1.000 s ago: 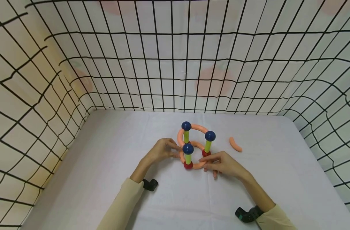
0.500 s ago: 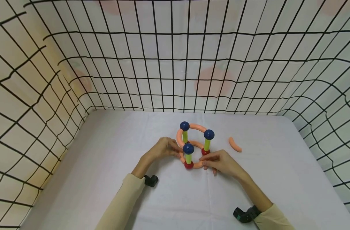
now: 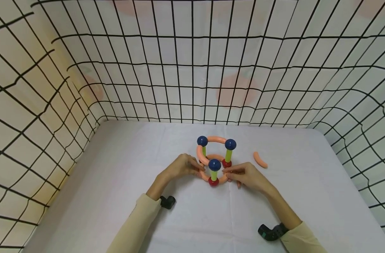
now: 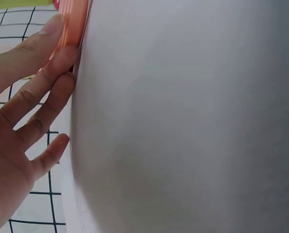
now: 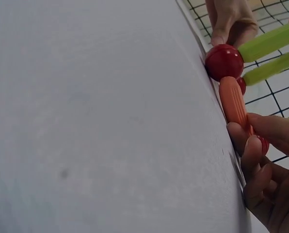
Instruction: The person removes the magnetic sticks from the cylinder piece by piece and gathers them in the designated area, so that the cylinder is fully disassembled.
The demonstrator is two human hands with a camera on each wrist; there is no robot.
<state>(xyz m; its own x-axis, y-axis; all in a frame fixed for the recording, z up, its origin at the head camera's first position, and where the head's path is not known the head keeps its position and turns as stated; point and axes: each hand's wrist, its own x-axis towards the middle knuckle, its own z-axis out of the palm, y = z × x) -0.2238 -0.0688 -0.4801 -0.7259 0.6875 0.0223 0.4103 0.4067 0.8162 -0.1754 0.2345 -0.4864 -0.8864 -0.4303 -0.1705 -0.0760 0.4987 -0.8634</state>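
Note:
In the head view, a small building-stick frame stands on the white cloth. Three blue balls (image 3: 214, 164) top upright lime-green rods (image 3: 228, 155), with red balls (image 3: 213, 181) at their feet. Curved orange sticks (image 3: 216, 139) link the balls at both levels; the upper ring has a gap at the front right. My left hand (image 3: 182, 166) pinches the lower left curved orange stick (image 4: 75, 24) between thumb and fingers. Opposite it, my right hand (image 3: 247, 175) pinches the lower front-right curved orange stick (image 5: 234, 102), which meets a red ball in the right wrist view.
A loose curved orange stick (image 3: 260, 160) lies on the cloth right of the frame. Black wire grid panels (image 3: 192, 88) stand along the back and both sides of the white-covered table (image 3: 195, 221). Each wrist carries a black camera (image 3: 271, 232).
The frame has turned slightly anticlockwise as seen from above: its front post has shifted right and its right post away from me. Both hands keep to the lower ring, the right slightly farther away.

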